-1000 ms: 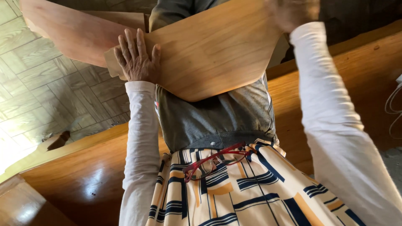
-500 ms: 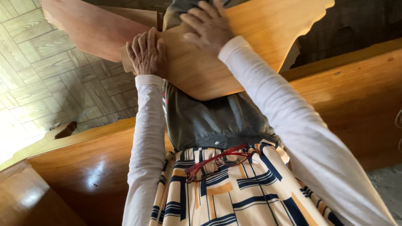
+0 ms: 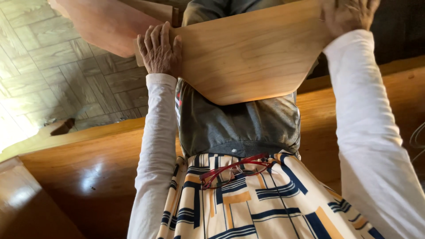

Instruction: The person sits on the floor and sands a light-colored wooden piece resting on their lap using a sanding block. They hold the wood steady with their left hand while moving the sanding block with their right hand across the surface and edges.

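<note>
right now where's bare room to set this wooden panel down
Free: the polished wood surface left of the left sleeve, and the strip between torso and right sleeve. Crowded: the middle, where left hand and right hand hold the panel against the body.

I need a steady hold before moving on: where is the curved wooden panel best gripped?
Probably at its two short ends, one hand from each side. The wooden panel is wide and tapers downward; the left hand and right hand already sit at those ends.
</note>
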